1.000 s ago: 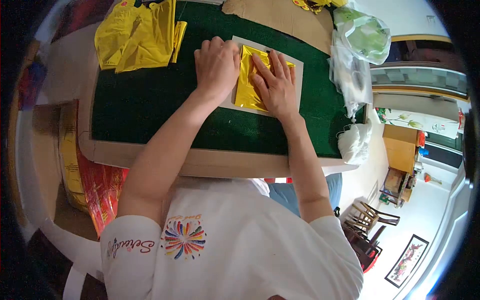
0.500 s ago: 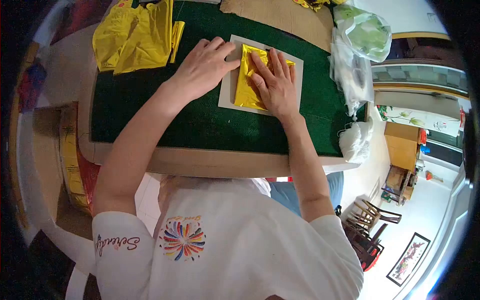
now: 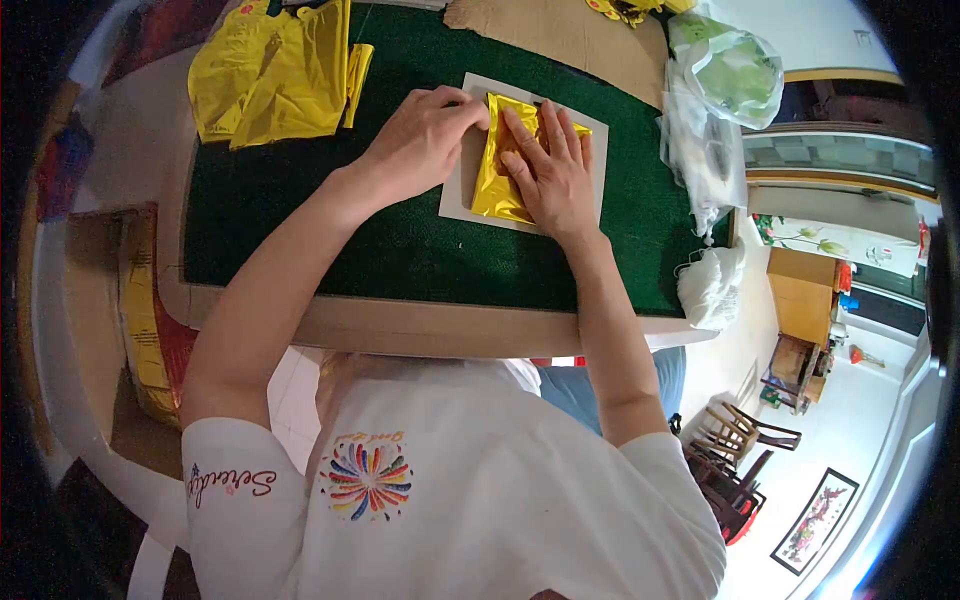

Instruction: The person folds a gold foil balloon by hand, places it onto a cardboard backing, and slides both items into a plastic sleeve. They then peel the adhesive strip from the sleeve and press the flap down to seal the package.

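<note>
Pressing flat, my right hand (image 3: pixel 553 180) hides much of the gold foil sheet (image 3: pixel 492 180) on the grey card (image 3: pixel 455 190); my left hand (image 3: pixel 425 140) pinches its left edge, fingertips obscured.

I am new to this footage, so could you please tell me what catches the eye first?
The shiny gold foil sheet on a grey board in the middle of the green table stands out, with the left hand pinching its edge and the right hand pressing it flat. Yellow bags lie at the table's far left.
</note>
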The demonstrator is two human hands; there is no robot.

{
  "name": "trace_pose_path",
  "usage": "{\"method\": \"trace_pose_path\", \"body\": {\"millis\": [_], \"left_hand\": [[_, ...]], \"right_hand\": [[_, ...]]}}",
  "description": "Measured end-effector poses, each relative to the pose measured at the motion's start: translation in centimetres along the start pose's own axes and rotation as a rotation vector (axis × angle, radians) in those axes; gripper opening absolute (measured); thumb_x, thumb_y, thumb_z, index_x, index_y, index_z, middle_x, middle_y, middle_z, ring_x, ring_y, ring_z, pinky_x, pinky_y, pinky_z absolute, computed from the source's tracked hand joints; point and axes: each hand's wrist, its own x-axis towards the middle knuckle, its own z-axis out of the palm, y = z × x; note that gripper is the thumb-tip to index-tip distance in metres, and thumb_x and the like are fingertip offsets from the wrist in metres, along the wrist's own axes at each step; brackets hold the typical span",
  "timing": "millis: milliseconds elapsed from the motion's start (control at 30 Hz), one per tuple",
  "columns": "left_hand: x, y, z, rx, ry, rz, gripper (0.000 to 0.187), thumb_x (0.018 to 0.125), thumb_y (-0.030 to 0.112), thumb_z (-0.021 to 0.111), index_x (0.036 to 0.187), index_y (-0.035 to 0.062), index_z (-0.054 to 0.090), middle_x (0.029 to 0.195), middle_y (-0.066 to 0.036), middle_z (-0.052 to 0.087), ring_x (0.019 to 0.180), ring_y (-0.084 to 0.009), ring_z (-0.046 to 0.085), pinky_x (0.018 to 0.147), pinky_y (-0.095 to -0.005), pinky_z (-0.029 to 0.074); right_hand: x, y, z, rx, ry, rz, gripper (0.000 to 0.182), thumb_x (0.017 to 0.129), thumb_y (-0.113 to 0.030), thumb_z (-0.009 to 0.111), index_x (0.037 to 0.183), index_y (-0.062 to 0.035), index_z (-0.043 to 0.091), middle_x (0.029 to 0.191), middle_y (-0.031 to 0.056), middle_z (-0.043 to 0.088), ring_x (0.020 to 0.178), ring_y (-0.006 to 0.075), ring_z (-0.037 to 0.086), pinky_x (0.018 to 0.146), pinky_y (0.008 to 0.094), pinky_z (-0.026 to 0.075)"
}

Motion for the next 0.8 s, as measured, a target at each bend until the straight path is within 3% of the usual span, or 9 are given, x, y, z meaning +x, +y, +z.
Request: {"method": "trace_pose_path", "body": {"millis": [133,200,300,333,400,500,633,800], "left_hand": [[1.8,0.6,0.6,-0.164,0.070,-0.124,0.028,0.083,0.003,0.060,0.109,0.0063,0.053,0.103,-0.012,0.066,0.100,-0.0260,0.062,0.086,-0.0407,0.048],[3.4,1.6,0.2,-0.382,-0.030,-0.644,0.033,0.082,0.008,0.065,0.112,0.0045,0.052,0.101,-0.012,0.066,0.091,-0.0256,0.067,0.077,-0.0381,0.053],[5.4,1.3,0.8,-0.415,-0.084,-0.811,0.038,0.080,0.013,0.069,0.113,0.0035,0.052,0.093,-0.011,0.068,0.078,-0.0221,0.069,0.070,-0.0340,0.055],[5.8,1.2,0.7,-0.413,-0.083,-0.813,0.038,0.080,0.013,0.069,0.113,0.0035,0.052,0.093,-0.011,0.068,0.078,-0.0221,0.069,0.070,-0.0340,0.055],[6.6,0.9,0.1,-0.530,-0.204,-0.899,0.041,0.082,0.015,0.068,0.116,0.0013,0.049,0.087,-0.010,0.064,0.056,-0.0121,0.061,0.053,-0.0274,0.049],[7.3,1.1,-0.6,-0.641,-0.269,-1.043,0.039,0.081,0.013,0.068,0.114,0.0003,0.050,0.084,-0.009,0.063,0.053,-0.0120,0.060,0.048,-0.0268,0.046],[6.2,1.2,-1.8,-0.668,-0.341,-0.963,0.042,0.081,0.013,0.068,0.116,-0.0013,0.050,0.084,-0.009,0.063,0.050,-0.0121,0.059,0.043,-0.0257,0.042],[3.2,2.1,-1.1,-0.839,-0.247,-0.991,0.047,0.084,0.016,0.068,0.123,-0.0017,0.050,0.085,-0.008,0.065,0.049,-0.0115,0.059,0.040,-0.0234,0.038]], "right_hand": [[0.0,0.0,0.0,0.007,-0.010,0.006,0.049,0.098,-0.051,0.038,0.144,-0.0349,0.039,0.152,0.0141,0.029,0.142,0.0333,0.024,0.114,0.0533,0.015],[0.0,-0.1,-0.1,0.002,-0.011,0.006,0.050,0.097,-0.051,0.038,0.144,-0.0348,0.039,0.152,0.0140,0.029,0.142,0.0332,0.023,0.114,0.0531,0.015],[0.0,0.1,0.1,-0.020,-0.015,0.000,0.050,0.097,-0.052,0.039,0.144,-0.0345,0.039,0.152,0.0140,0.029,0.142,0.0333,0.023,0.114,0.0531,0.015],[0.1,0.0,0.0,-0.019,-0.015,-0.002,0.050,0.097,-0.052,0.039,0.144,-0.0345,0.039,0.152,0.0140,0.029,0.142,0.0333,0.023,0.114,0.0531,0.015],[0.1,-0.2,-0.2,-0.005,-0.018,0.011,0.051,0.097,-0.052,0.039,0.144,-0.0344,0.039,0.152,0.0139,0.029,0.142,0.0336,0.023,0.114,0.0531,0.015],[0.0,-0.1,-0.1,-0.007,-0.008,0.004,0.051,0.097,-0.052,0.039,0.144,-0.0343,0.040,0.152,0.0141,0.028,0.142,0.0339,0.024,0.114,0.0531,0.015],[0.0,-0.1,-0.1,-0.010,-0.008,0.009,0.050,0.097,-0.052,0.039,0.144,-0.0344,0.040,0.152,0.0143,0.028,0.141,0.0340,0.024,0.114,0.0531,0.015],[0.0,0.0,-0.1,0.004,-0.016,0.011,0.049,0.097,-0.051,0.038,0.144,-0.0356,0.039,0.152,0.0143,0.029,0.142,0.0336,0.024,0.114,0.0529,0.015]]}}
